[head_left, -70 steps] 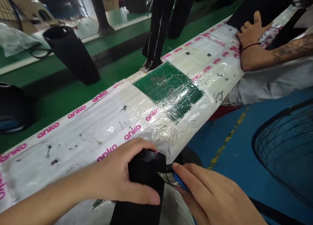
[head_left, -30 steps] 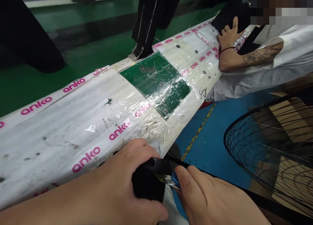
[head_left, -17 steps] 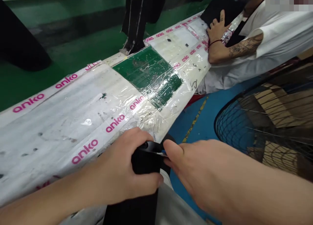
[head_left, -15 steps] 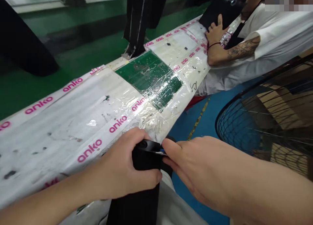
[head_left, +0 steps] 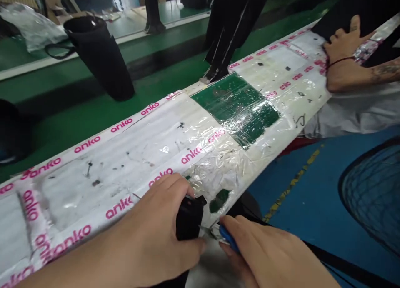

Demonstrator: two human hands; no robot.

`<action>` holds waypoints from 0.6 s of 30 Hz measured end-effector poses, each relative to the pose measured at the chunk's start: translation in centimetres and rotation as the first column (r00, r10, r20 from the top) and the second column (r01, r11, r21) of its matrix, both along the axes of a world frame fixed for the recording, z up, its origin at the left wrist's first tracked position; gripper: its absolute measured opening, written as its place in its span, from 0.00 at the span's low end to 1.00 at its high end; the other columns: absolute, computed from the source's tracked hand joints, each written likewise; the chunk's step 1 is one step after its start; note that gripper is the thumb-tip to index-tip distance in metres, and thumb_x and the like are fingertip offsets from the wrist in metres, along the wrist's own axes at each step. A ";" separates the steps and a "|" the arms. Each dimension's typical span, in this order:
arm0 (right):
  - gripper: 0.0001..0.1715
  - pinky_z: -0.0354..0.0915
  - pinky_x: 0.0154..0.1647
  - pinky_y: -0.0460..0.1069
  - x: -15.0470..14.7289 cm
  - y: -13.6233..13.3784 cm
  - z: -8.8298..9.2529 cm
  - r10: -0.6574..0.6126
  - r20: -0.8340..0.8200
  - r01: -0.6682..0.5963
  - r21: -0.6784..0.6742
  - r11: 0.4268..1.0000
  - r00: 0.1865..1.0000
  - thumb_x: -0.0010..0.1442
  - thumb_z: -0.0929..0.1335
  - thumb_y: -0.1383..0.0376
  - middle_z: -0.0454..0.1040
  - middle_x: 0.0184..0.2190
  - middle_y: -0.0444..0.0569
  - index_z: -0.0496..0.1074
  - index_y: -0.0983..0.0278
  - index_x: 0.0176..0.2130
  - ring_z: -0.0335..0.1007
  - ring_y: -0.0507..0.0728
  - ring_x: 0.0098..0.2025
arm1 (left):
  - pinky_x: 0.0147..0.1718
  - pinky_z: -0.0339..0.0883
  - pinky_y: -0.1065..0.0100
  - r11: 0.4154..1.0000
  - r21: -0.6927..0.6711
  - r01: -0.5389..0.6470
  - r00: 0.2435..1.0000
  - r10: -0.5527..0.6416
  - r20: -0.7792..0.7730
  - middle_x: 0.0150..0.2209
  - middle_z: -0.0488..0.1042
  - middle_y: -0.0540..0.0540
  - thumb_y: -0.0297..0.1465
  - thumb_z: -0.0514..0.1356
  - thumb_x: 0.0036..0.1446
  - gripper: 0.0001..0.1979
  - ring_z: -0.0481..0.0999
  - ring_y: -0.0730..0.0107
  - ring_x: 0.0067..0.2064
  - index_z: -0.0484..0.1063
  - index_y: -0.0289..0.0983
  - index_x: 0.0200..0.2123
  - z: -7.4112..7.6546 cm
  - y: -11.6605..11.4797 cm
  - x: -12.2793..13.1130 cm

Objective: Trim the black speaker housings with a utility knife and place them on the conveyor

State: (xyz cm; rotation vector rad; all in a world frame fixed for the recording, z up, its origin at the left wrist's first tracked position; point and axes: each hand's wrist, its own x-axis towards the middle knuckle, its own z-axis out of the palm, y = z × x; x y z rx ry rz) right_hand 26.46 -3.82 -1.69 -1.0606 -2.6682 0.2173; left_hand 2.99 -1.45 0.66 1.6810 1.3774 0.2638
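Note:
My left hand is closed around a black, soft-looking piece at the near edge of the bench, thumb below and fingers over the top. Its lower part hangs down, mostly hidden behind my hand. Between the thumb and fingers of my right hand are small blue-handled snips. Their thin metal tip points left and meets the right side of the black piece, or lies very close to it.
A taped white bench runs diagonally, with a green belt behind it. On the belt stands a black tubular sleeve with a side loop. A co-worker's hand rests on black material at right. A mesh basket stands on the blue floor.
The view has swung left, bringing the looped sleeve into sight. My right hand has drawn down and slightly away from the black piece, exposing the snips' blue handle. My left hand keeps its hold.

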 end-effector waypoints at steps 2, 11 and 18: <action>0.15 0.67 0.22 0.51 -0.6 -0.2 -0.4 -0.012 0.012 0.012 -0.017 1.000 1.000 0.74 0.54 0.72 0.77 0.30 0.46 0.66 0.66 0.51 0.76 0.56 0.25 | 0.38 0.68 0.57 0.999 -0.023 -0.031 0.999 0.032 0.019 0.40 0.70 0.47 0.28 0.65 0.46 0.12 0.71 0.55 0.42 0.65 0.41 0.33 -0.6 0.0 0.3; 0.17 0.65 0.19 0.51 -1.2 -0.3 -0.5 -0.039 0.073 0.040 -0.006 0.999 0.997 0.74 0.53 0.73 0.75 0.28 0.45 0.66 0.66 0.50 0.74 0.57 0.22 | 0.37 0.66 0.56 0.998 -0.017 -0.060 0.997 0.060 0.047 0.37 0.70 0.47 0.30 0.63 0.42 0.13 0.71 0.54 0.40 0.63 0.42 0.32 -1.0 0.5 0.3; 0.17 0.63 0.18 0.52 -1.8 -0.1 -0.7 -0.065 0.072 0.063 0.028 0.998 0.995 0.70 0.54 0.75 0.76 0.28 0.46 0.66 0.66 0.50 0.73 0.57 0.22 | 0.38 0.66 0.55 0.998 0.014 -0.067 0.996 0.066 0.055 0.36 0.70 0.48 0.30 0.63 0.42 0.13 0.71 0.54 0.39 0.64 0.42 0.32 -1.0 0.3 0.3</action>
